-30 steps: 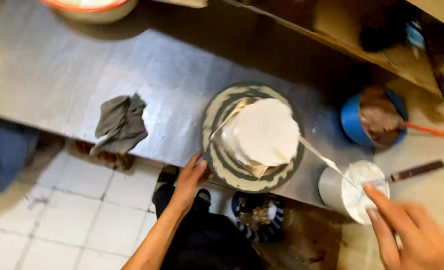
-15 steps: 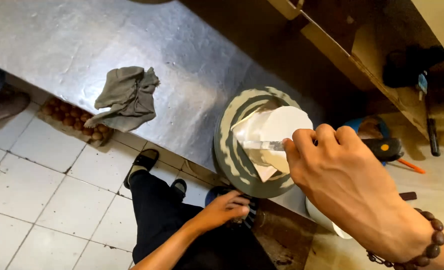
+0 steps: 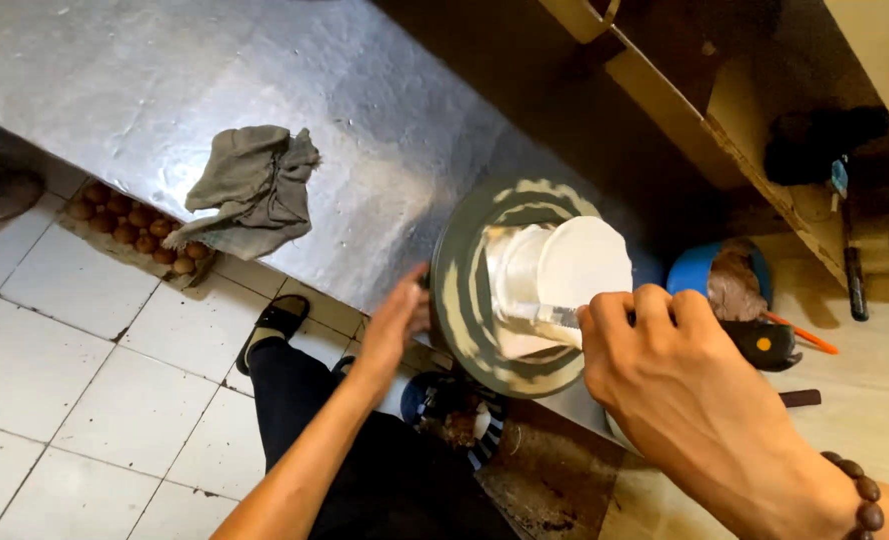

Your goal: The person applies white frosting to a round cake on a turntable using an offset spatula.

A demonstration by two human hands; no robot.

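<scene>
Light is uneven. The upper left of the frame is bright: the steel counter (image 3: 165, 80) throws back a broad, milky glare that washes out its surface texture. The top centre and upper right fall into deep shadow, where shelf contents are hard to read. The white cake (image 3: 565, 275) at centre is nearly overexposed, its edges soft. The right hand (image 3: 685, 390), large in the lower right foreground, is slightly soft, and the left hand (image 3: 395, 325) shows faint motion blur. Straight edges bow toward the frame borders, a wide-angle distortion. The floor tiles at lower left are evenly lit.
</scene>
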